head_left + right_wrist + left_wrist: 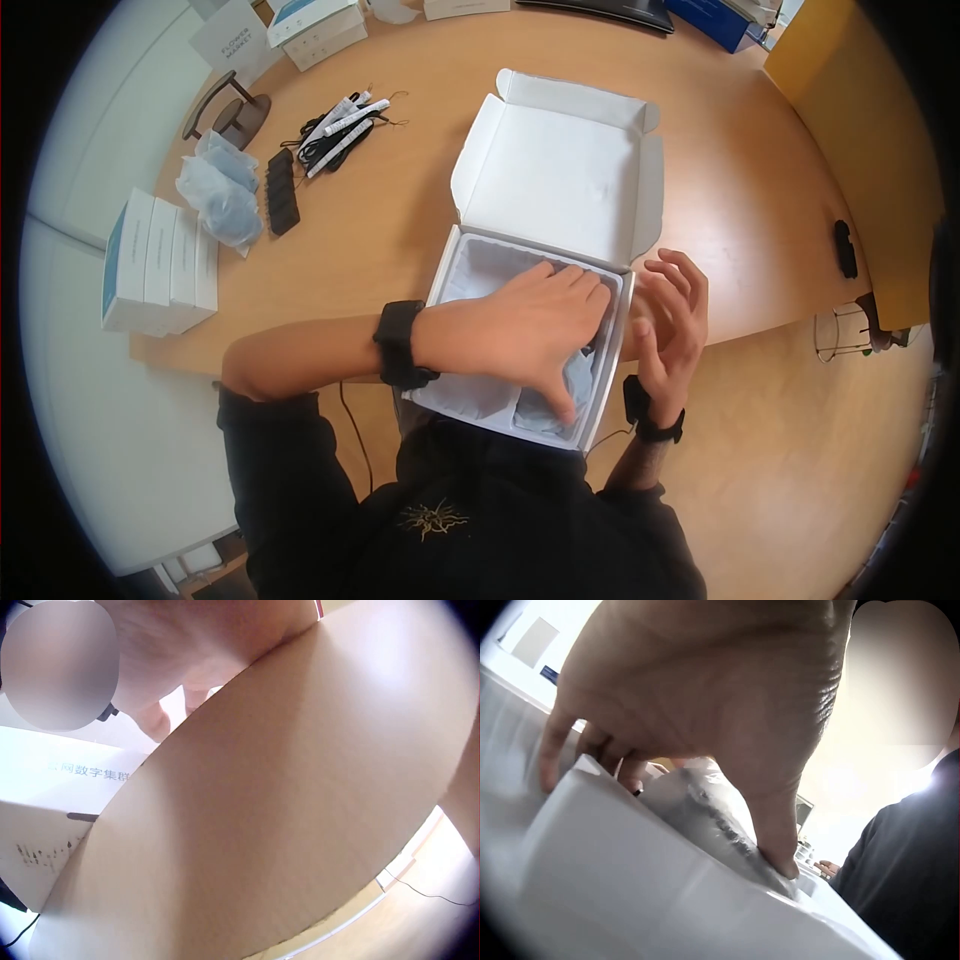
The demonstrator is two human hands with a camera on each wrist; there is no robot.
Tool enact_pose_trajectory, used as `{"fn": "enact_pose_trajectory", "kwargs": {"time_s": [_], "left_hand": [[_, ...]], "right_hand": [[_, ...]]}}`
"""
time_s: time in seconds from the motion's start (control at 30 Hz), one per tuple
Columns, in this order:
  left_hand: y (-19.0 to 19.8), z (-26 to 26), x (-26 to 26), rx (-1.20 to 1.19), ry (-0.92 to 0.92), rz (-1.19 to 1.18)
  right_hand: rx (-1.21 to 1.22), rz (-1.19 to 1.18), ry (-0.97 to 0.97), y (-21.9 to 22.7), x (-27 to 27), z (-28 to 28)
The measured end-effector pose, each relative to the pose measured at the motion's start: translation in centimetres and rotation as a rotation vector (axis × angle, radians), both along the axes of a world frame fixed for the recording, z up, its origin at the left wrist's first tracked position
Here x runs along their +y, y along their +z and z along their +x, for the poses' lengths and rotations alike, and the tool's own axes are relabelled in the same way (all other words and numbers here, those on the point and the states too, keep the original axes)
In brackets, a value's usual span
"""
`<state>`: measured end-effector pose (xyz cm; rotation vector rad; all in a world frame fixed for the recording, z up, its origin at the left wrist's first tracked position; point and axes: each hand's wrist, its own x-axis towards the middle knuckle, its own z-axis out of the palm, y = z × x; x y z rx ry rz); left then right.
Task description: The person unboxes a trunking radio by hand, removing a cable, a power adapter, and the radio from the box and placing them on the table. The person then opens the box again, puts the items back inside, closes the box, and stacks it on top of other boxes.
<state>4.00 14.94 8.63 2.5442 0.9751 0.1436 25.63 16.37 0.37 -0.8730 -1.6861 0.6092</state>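
Note:
A white box (448, 268) lies with its lid (570, 160) flipped back, a moulded white tray (470, 395) inside it. My left hand (520, 320) reaches over the tray. Its fingers spread above the narrow right compartment, where a clear plastic bag (575, 385) with dark contents lies. In the left wrist view the thumb (778, 844) touches one end of the bag (705, 814), while the other fingers come down at its far end; their tips are partly hidden by the tray wall. Beside the box's right edge, my right hand (675, 325) is raised, fingers loosely bent, holding nothing.
White boxes (160, 265) stand at the left, near bagged items (222, 190), a black strip-shaped object (282, 192) and a bundle of cables (340, 130). A brown stand (240, 115) is behind them. A yellow-brown panel (860, 130) borders the table's right side.

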Motion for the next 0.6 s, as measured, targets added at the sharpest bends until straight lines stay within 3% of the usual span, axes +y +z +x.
{"fn": "enact_pose_trajectory", "kwargs": {"time_s": [0.07, 0.13, 0.2, 0.37, 0.6], "left_hand": [[0.1, -0.1, 0.0, -0.04, 0.007, -0.04], [0.0, -0.1, -0.2, -0.049, 0.011, -0.024], [0.1, 0.0, -0.4, -0.059, 0.014, -0.006], [1.9, 0.6, -2.4, 0.048, 0.057, 0.174], [2.6, 0.2, -5.3, 0.029, 0.068, 0.032]], "right_hand": [[-0.081, 0.042, 0.117, 0.2, 0.0, 0.3], [-0.073, 0.055, 0.107, 0.9, -0.1, 0.0], [-0.164, -0.036, 0.169, 1.0, 0.1, 0.2], [-0.18, -0.012, 0.128, 0.7, 0.1, -0.1], [-0.176, -0.076, 0.112, 0.7, -0.1, 0.1]]}}
